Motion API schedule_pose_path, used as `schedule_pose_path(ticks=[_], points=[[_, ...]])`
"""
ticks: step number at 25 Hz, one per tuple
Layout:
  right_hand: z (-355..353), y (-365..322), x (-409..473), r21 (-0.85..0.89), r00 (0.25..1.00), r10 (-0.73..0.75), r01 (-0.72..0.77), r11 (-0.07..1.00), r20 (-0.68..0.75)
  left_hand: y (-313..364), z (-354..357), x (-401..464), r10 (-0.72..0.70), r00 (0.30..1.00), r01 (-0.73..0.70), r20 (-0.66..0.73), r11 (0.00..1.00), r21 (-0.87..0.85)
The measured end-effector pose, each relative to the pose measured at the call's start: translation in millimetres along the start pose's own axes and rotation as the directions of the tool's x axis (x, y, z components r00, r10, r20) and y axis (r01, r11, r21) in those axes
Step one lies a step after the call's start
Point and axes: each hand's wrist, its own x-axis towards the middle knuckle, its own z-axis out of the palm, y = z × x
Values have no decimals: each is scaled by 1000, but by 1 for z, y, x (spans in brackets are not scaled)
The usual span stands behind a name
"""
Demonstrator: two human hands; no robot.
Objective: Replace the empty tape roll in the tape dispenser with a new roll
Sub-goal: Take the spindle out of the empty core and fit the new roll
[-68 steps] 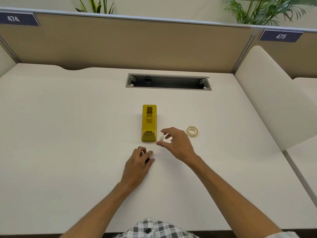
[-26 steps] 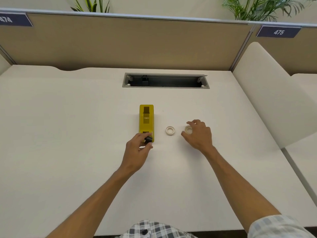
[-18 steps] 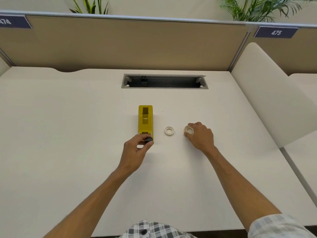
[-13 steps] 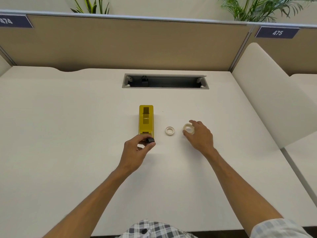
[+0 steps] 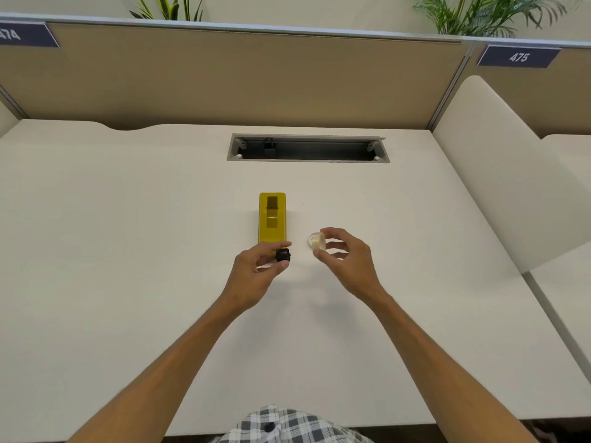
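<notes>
Our left hand (image 5: 256, 273) pinching the black spool (image 5: 283, 255) near the yellow dispenser (image 5: 272, 217), our right hand (image 5: 347, 260) gripping the tape roll (image 5: 316, 241) above the desk (image 5: 128, 219)

"474" (image 5: 11, 34) and "475" (image 5: 518, 56) on partition signs

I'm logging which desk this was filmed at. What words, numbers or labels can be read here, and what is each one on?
"475": white digits on the dark blue sign on the partition at upper right.
"474": white digits on the dark blue sign at upper left, cut off by the picture's edge.
No readable text on the yellow tape dispenser, the tape roll or the black spindle.
</notes>
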Motion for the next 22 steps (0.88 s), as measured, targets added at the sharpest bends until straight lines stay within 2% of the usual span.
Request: schedule_pose_path(ticks=[8,14,22], points=[[10,-15,-12,67,996,-55,50,996,72,12,-4,2,-30,1000,30,-3,998,-52],[12,-21,-12,68,995,-63,58,996,79,11,-5,2,19,1000,-18,17,1000,-25],[13,-25,-13,95,994,-69,61,994,80,16,-3,2,-44,999,39,-20,983,-179]])
